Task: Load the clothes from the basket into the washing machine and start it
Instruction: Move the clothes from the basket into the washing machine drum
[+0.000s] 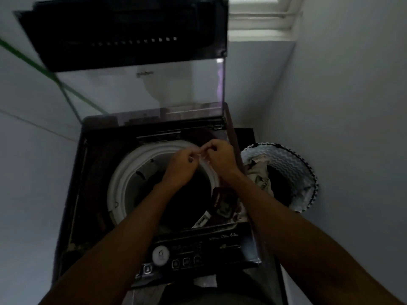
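Over open drum (123, 172), both hands (182, 164) pinching sachet (203, 156)

Open-lidded washing machine (92, 172), clothes-filled basket (293, 170)

You are standing in a cramped laundry corner of a home: a top-loading washing machine (154, 194) is sitting lid-up between plain pale walls (352, 106), a patterned laundry basket (293, 172) of clothes beside it, a window frame (259, 20) showing overhead.
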A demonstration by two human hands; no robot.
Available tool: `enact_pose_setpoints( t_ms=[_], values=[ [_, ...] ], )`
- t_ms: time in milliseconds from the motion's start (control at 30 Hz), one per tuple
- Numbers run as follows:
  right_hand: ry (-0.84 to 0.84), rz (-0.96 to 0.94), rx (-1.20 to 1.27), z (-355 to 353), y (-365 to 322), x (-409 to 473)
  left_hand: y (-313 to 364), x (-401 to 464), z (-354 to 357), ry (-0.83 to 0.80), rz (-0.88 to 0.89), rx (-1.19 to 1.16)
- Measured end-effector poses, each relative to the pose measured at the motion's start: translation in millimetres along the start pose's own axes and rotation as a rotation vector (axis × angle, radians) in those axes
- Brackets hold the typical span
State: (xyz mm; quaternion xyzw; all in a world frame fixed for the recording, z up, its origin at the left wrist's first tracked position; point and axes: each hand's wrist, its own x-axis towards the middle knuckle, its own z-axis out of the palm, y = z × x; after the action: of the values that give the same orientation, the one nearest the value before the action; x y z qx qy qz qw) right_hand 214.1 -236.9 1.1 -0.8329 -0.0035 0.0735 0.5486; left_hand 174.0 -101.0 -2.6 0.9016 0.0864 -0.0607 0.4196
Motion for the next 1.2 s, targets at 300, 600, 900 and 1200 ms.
enact_pose_setpoints(
  t_ms=[300,600,900,1200],
  values=[
    [0.316,0.292,-0.066,-115,115,15,85,42,101,-0.147,0.454,0.169],
    [0.200,0.565,-0.085,-153,211,27,116,83,192,-0.389,0.420,0.323],
    [-0.003,0.809,-0.172,-141,291,60,91,106,246,-0.495,0.175,0.445],
    [-0.098,0.959,-0.153,-131,304,47,86,104,254,-0.484,0.131,0.420]
  ],
)
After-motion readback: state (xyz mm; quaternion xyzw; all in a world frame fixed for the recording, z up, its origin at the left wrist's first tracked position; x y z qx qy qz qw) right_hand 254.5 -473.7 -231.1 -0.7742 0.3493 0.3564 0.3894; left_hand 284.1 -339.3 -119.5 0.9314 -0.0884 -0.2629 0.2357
